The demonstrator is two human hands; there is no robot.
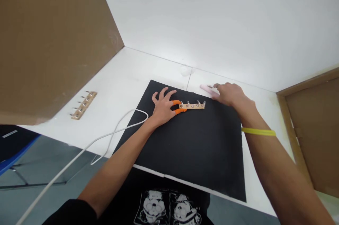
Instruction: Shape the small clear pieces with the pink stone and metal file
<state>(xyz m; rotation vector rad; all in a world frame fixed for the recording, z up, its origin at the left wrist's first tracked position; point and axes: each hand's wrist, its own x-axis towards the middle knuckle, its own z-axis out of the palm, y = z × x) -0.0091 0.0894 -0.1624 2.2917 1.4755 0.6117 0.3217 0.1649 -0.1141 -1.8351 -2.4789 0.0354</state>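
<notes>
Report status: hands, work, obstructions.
Left hand at orange handles beside wooden strip. Right hand at pink item. White cable crosses black mat's left edge.

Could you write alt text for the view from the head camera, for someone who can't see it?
Two bare hands work over a black mat: the left hand is at an orange-handled tool beside a small strip with metal hooks, the right hand at a pale pink object. A similar strip lies further left.
</notes>
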